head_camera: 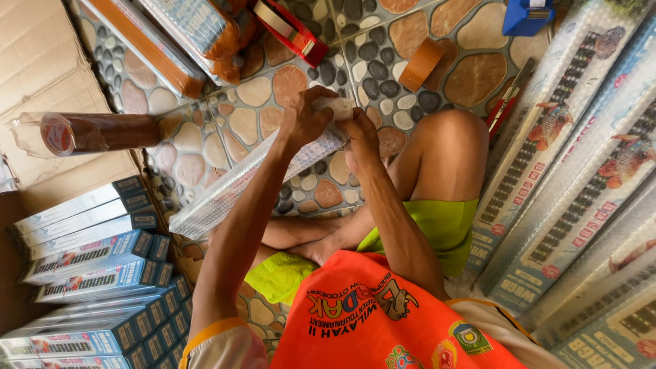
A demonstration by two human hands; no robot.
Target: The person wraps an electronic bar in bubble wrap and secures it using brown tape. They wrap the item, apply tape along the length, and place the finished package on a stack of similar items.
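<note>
I sit cross-legged on a pebble-patterned floor (273,102). A long narrow box wrapped in bubble wrap (225,191) slants from lower left up to my hands. My left hand (304,119) grips its upper end from the left side. My right hand (359,133) closes on the same end from the right, fingers pressing the folded wrap (335,109) at the tip. The lower end of the box reaches near my left knee.
Stacked blue long boxes (96,273) lie at left beside an open cardboard carton (41,75). Bubble-wrapped boxes (581,171) pile at right. A brown tape roll (420,63), red tape dispenser (290,31), blue dispenser (526,15), scissors (506,102) and a brown wrapped roll (96,131) lie on the floor.
</note>
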